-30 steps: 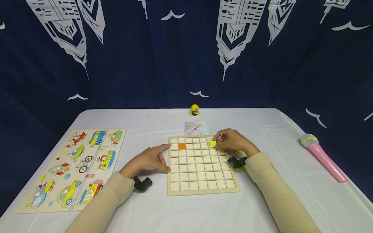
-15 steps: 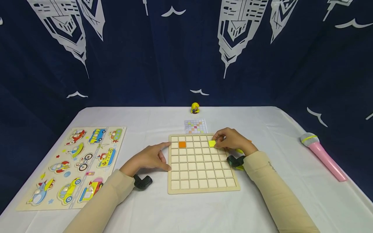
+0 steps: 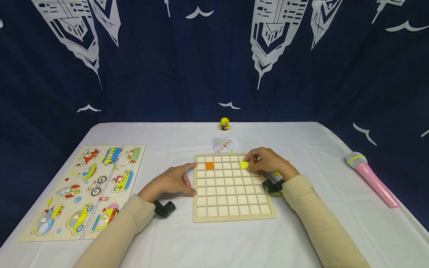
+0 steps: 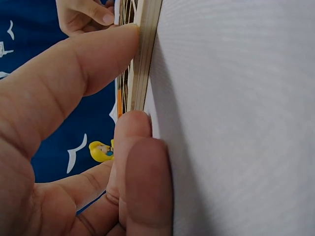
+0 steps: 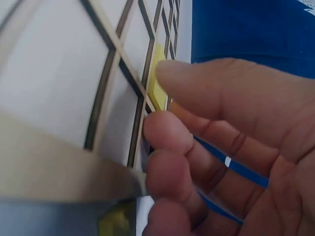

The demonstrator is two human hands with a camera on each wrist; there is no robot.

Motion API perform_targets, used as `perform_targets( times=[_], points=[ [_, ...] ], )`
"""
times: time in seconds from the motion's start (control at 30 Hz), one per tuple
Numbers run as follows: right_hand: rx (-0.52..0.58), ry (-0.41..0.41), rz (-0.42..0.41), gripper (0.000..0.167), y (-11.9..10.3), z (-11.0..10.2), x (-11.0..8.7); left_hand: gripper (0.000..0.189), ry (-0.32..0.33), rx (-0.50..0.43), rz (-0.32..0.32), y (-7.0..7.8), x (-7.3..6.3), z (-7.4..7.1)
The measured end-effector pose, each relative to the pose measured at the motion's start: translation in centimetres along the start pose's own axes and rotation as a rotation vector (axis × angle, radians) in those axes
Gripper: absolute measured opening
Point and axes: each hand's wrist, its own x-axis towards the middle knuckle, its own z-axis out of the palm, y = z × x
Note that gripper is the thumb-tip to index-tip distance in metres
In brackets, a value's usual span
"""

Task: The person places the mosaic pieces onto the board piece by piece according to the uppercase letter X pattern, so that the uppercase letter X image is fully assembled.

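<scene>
A wooden grid board (image 3: 228,201) lies on the white tabletop. An orange square tile (image 3: 209,165) sits in its second row from the back, near the left. My right hand (image 3: 266,162) is over the back right corner and pinches a yellow square tile (image 3: 243,164) at a cell of that same row. In the right wrist view the thumb presses on the yellow tile (image 5: 158,83) and the other fingers curl in below it. My left hand (image 3: 171,181) touches the board's left edge with thumb and index finger spread. The left wrist view shows the thumb (image 4: 106,56) against that edge.
Loose yellow tiles (image 3: 276,174) lie right of the board, partly hidden by my right hand and wrist. Behind it are a printed pattern card (image 3: 224,144) and a small yellow figurine (image 3: 224,124). A picture puzzle (image 3: 83,193) is at left, a pink microphone (image 3: 375,184) at right.
The yellow tile, tilted a second ago, now lies flatter and slightly further left at the cell, with my right fingers still on it. My left hand has stayed at the board's edge.
</scene>
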Motion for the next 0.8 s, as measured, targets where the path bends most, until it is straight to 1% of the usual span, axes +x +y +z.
perform_targets(
  times=[0.23,0.37,0.6,0.73,0.8],
  points=[
    [0.005,0.032,-0.092,0.021,0.4,-0.1,-1.2,0.104,-0.004,0.003,-0.004,0.2,-0.1,-0.1],
    [0.005,0.070,-0.114,0.018,0.8,-0.3,-2.2,0.104,-0.007,0.004,-0.003,0.2,-0.1,-0.1],
    [0.054,0.145,-0.101,0.018,1.8,-1.0,-4.1,0.105,-0.013,-0.005,-0.006,0.2,-0.1,-0.1],
    [0.103,0.149,-0.069,0.018,2.6,-1.7,-5.3,0.104,-0.015,0.005,-0.011,0.2,-0.1,-0.1],
    [0.146,0.140,-0.040,0.020,3.0,-2.0,-5.9,0.104,-0.015,0.011,-0.014,0.2,-0.1,-0.1]
  ],
)
